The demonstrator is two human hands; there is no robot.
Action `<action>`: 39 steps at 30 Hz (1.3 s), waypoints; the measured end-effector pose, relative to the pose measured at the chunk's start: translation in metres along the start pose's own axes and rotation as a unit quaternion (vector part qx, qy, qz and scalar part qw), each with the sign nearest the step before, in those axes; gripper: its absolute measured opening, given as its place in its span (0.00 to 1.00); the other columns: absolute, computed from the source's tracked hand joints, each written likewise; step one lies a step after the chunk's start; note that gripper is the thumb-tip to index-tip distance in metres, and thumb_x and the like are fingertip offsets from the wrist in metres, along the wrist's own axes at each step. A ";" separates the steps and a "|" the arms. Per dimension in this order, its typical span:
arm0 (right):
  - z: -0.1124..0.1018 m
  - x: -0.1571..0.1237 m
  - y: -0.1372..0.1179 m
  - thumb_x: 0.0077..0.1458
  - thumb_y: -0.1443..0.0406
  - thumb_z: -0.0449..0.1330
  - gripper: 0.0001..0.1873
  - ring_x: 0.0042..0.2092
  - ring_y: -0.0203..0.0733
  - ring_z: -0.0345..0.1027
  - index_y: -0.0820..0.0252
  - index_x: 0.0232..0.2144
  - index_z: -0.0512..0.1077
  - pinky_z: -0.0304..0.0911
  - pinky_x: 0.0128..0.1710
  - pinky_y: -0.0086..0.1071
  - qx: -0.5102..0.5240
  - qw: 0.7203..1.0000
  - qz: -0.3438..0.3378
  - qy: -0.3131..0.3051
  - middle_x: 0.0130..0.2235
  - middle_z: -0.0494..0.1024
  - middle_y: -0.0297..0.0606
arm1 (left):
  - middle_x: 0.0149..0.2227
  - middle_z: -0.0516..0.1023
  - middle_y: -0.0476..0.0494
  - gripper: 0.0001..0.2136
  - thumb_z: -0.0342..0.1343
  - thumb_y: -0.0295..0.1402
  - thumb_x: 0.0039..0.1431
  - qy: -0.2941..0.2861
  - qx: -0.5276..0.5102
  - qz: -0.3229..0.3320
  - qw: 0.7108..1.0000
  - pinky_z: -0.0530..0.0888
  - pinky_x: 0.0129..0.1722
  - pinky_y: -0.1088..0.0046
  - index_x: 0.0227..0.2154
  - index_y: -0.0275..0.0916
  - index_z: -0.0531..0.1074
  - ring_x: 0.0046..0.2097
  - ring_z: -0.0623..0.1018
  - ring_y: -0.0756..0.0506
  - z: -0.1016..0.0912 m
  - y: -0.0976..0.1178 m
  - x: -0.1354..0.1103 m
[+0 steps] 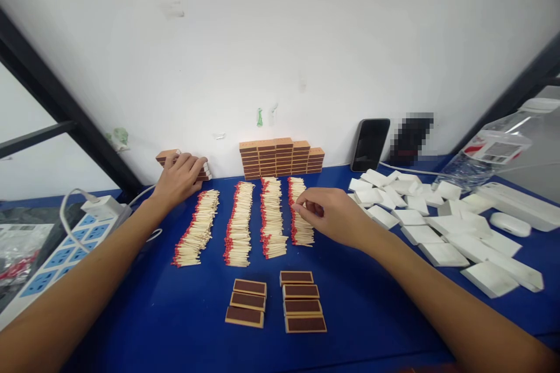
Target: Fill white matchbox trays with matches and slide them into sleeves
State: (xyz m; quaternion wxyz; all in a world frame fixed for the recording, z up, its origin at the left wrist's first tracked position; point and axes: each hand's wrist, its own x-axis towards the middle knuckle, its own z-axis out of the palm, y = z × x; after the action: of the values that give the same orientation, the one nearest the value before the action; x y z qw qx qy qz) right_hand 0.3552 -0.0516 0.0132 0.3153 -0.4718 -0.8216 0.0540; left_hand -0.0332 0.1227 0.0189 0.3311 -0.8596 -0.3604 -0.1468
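Seven matchboxes (301, 306) lie toward the front edge of the worktop (175, 320); behind, the right hand (328, 213) reaches the rightmost of four match rows (303, 233), while the left hand (179, 178), apparently for steadying, covers a rear-edge box stack (165, 155), neither grip discernible.

The left hand (181, 178) covers part of a matchbox stack (166, 154); the right hand (332, 213) hides some matches (301, 234). Pixelation blurs a dark object (410, 139); the left edge crops the power strip (61, 257).

Four rows of red-headed matches (238, 224) lie side by side mid-frame. Brown-sided matchboxes (163, 155) stand stacked left of centre, partly hidden.
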 end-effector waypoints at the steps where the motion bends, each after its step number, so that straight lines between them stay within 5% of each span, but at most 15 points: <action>1: 0.000 0.000 0.000 0.68 0.64 0.57 0.11 0.29 0.38 0.66 0.57 0.32 0.74 0.57 0.31 0.33 0.000 1.000 0.001 0.001 0.28 0.75 0.34 | 0.52 0.80 0.27 0.22 0.56 0.31 0.62 -0.003 0.002 -0.004 1.000 0.64 0.60 0.43 0.59 0.37 0.70 0.58 0.74 0.26 -0.003 0.000 0.001; 5: 0.000 0.000 0.001 0.68 0.63 0.58 0.11 0.28 0.38 0.66 0.57 0.32 0.74 0.56 0.30 0.33 0.001 1.000 0.008 0.004 0.27 0.75 0.33 | 0.50 0.80 0.26 0.23 0.60 0.33 0.61 -0.011 0.026 -0.026 0.999 0.67 0.58 0.45 0.58 0.34 0.69 0.59 0.74 0.25 -0.035 0.002 0.007; 9: -0.001 0.000 0.002 0.68 0.62 0.58 0.12 0.28 0.38 0.66 0.57 0.31 0.75 0.56 0.29 0.33 0.004 1.000 0.023 0.001 0.27 0.75 0.33 | 0.48 0.81 0.31 0.28 0.63 0.41 0.61 0.010 0.018 -0.081 0.996 0.70 0.55 0.46 0.61 0.36 0.66 0.53 0.78 0.28 -0.097 0.007 0.005; 13: -0.003 0.000 0.003 0.67 0.61 0.58 0.12 0.28 0.38 0.66 0.56 0.31 0.74 0.56 0.30 0.34 0.003 1.000 0.025 0.001 0.27 0.75 0.33 | 0.42 0.81 0.41 0.37 0.63 0.54 0.55 -0.016 -0.121 -0.124 0.985 0.76 0.39 0.58 0.65 0.46 0.63 0.39 0.81 0.36 -0.159 0.025 -0.023; 16: -0.005 0.001 0.003 0.67 0.62 0.58 0.12 0.28 0.38 0.66 0.57 0.30 0.74 0.56 0.30 0.34 0.004 1.000 0.020 0.013 0.26 0.75 0.33 | 0.43 0.82 0.46 0.37 0.64 0.55 0.54 -0.076 -0.200 -0.105 0.971 0.78 0.33 0.61 0.65 0.54 0.64 0.37 0.82 0.39 -0.182 0.049 -0.055; 22: -0.006 0.002 0.006 0.66 0.61 0.58 0.13 0.28 0.38 0.66 0.57 0.30 0.75 0.56 0.30 0.33 0.005 0.999 0.036 0.009 0.26 0.75 0.33 | 0.51 0.82 0.43 0.38 0.67 0.40 0.54 -0.280 -0.285 -0.076 0.914 0.82 0.45 0.61 0.69 0.56 0.63 0.50 0.83 0.35 -0.192 0.101 -0.091; 27: -0.004 0.001 0.007 0.67 0.60 0.58 0.14 0.28 0.38 0.66 0.57 0.30 0.75 0.56 0.30 0.33 0.003 1.000 0.028 0.001 0.26 0.75 0.33 | 0.58 0.80 0.49 0.43 0.66 0.31 0.51 -0.322 -0.334 -0.070 0.883 0.80 0.55 0.60 0.70 0.61 0.61 0.58 0.81 0.36 -0.196 0.120 -0.092; 30: -0.004 0.002 0.006 0.66 0.60 0.58 0.13 0.28 0.38 0.66 0.57 0.30 0.75 0.56 0.30 0.34 0.004 1.000 0.031 0.000 0.26 0.75 0.33 | 0.62 0.78 0.50 0.45 0.67 0.29 0.48 -0.321 -0.342 -0.049 0.882 0.80 0.56 0.60 0.70 0.62 0.61 0.60 0.80 0.35 -0.197 0.118 -0.090; 34: -0.013 0.000 -0.002 0.66 0.58 0.59 0.14 0.28 0.38 0.65 0.57 0.30 0.76 0.57 0.30 0.34 0.061 0.996 0.061 -0.004 0.26 0.75 0.33 | 0.63 0.78 0.50 0.39 0.73 0.40 0.50 -0.266 -0.341 -0.029 0.901 0.81 0.54 0.63 0.66 0.60 0.67 0.60 0.81 0.35 -0.195 0.108 -0.073; 36: -0.023 -0.002 -0.010 0.64 0.55 0.62 0.13 0.30 0.38 0.67 0.57 0.34 0.79 0.60 0.30 0.33 0.148 0.983 0.076 -0.078 0.28 0.77 0.34 | 0.60 0.81 0.49 0.31 0.71 0.45 0.56 -0.207 -0.354 -0.022 0.912 0.81 0.53 0.65 0.63 0.57 0.72 0.57 0.82 0.38 -0.190 0.105 -0.054; 39: -0.038 -0.008 -0.025 0.54 0.50 0.71 0.20 0.35 0.40 0.72 0.54 0.44 0.81 0.64 0.32 0.32 0.230 0.929 0.073 -0.280 0.37 0.81 0.35 | 0.47 0.86 0.49 0.17 0.68 0.44 0.60 -0.106 -0.415 -0.018 0.903 0.80 0.49 0.70 0.50 0.48 0.79 0.47 0.85 0.44 -0.178 0.109 -0.020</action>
State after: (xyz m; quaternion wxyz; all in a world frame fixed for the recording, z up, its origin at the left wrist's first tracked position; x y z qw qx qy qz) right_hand 0.3612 -0.0795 0.0498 0.1670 -0.4108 -0.8050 0.3940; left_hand 0.0287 -0.0644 0.0897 -0.0989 -0.9231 -0.3153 -0.1970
